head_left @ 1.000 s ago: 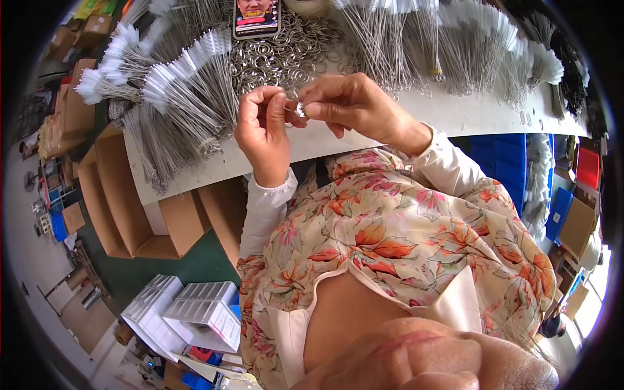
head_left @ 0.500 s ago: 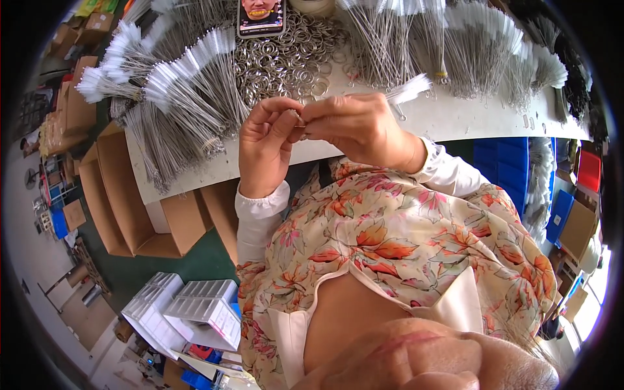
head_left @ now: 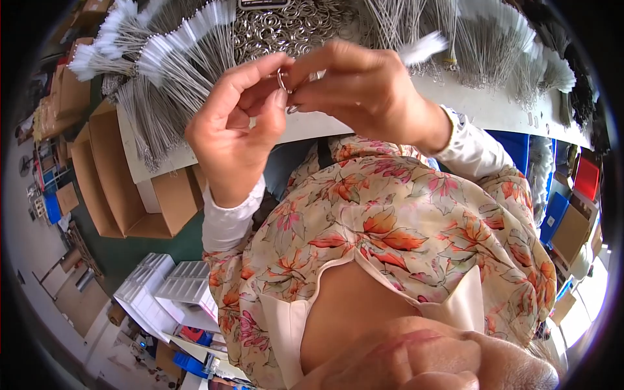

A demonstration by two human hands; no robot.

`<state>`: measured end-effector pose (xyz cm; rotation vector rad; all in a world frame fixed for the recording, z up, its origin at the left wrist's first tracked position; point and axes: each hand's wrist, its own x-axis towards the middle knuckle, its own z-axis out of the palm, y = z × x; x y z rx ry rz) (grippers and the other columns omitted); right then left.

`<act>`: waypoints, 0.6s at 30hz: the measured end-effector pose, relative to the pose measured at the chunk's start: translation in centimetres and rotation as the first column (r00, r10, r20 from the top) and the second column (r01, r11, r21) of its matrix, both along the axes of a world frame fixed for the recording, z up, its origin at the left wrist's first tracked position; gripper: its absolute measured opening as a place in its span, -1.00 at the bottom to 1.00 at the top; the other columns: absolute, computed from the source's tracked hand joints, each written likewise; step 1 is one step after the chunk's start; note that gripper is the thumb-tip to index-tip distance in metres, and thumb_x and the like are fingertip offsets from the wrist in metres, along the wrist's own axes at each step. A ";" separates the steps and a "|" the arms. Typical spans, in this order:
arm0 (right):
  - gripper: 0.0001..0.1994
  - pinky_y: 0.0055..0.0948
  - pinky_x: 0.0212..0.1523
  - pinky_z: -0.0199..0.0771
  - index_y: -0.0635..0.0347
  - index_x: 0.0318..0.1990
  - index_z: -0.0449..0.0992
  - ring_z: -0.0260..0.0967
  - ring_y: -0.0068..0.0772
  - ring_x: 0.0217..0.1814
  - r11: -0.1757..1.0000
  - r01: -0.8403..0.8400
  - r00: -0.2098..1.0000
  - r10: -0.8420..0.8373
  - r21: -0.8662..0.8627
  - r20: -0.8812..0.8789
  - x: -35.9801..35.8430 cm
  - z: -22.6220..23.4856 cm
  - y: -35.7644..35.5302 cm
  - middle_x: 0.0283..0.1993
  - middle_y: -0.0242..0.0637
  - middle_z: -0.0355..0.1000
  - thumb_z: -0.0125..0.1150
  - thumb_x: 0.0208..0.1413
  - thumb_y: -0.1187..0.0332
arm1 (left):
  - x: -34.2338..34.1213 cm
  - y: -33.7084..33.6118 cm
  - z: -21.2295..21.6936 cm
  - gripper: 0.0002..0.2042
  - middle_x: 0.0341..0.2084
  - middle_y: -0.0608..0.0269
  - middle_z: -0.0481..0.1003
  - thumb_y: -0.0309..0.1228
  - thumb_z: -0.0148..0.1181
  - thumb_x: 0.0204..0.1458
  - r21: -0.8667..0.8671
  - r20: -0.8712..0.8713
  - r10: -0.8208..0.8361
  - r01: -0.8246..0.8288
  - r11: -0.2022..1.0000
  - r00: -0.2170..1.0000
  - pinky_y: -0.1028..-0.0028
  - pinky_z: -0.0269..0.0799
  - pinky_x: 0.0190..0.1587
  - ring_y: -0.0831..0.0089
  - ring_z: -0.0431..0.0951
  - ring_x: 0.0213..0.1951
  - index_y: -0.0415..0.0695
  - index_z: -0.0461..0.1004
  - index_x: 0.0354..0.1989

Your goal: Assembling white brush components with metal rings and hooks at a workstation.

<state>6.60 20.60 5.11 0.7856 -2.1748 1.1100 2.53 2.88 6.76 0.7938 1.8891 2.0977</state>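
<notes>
My left hand (head_left: pixel 237 133) and right hand (head_left: pixel 364 91) pinch one small metal ring (head_left: pixel 283 79) with closed fingertips, just before the ring pile (head_left: pixel 292 29). A white-tipped wire (head_left: pixel 422 49) sticks out behind my right hand; whether it is threaded, I cannot tell. Many wire bundles (head_left: pixel 175 65) beside the pile seem still loose.

Left hand (head_left: pixel 237 133) raised, fingers pinched, right hand (head_left: pixel 364 88) meeting it fingertip to fingertip, wrists bent inward

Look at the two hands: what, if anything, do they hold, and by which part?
Both the left hand and the right hand pinch a small metal ring by its rim, between thumb and fingertips.
</notes>
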 end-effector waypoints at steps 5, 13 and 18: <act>-0.83 -0.68 -0.54 0.26 0.24 -0.35 0.56 0.24 -0.71 -0.58 0.692 0.161 0.569 0.517 -0.703 0.639 0.0 2.1 -0.7 -0.48 -0.43 0.40 0.21 0.07 0.30 | -0.4 0.5 -1.8 -0.68 -0.21 -0.06 0.47 -0.75 0.11 -0.12 0.093 -0.379 0.195 -0.172 0.981 0.905 0.48 0.58 -0.22 0.27 0.56 -0.22 -0.47 0.39 -0.11; -0.85 -0.71 -0.54 0.26 0.32 -0.25 0.53 0.25 -0.70 -0.54 0.575 0.160 0.532 0.634 -0.802 0.561 -1.5 0.5 -0.5 -0.47 -0.37 0.44 0.15 0.10 0.42 | -1.3 0.4 -2.4 -0.69 -0.28 0.01 0.52 -0.74 0.16 -0.17 0.017 -0.580 0.251 -0.297 0.955 0.775 0.55 0.56 -0.30 0.38 0.59 -0.35 -0.42 0.45 -0.17; -0.87 -0.70 -0.58 0.28 0.32 -0.28 0.52 0.29 -0.69 -0.57 0.697 0.099 0.445 0.607 -0.710 0.658 -2.5 0.9 0.4 -0.47 -0.37 0.46 0.19 0.07 0.43 | -1.7 -0.3 -2.3 -0.71 -0.28 0.05 0.53 -0.75 0.14 -0.17 0.009 -0.449 0.166 -0.182 0.983 0.878 0.57 0.53 -0.28 0.42 0.59 -0.34 -0.38 0.48 -0.19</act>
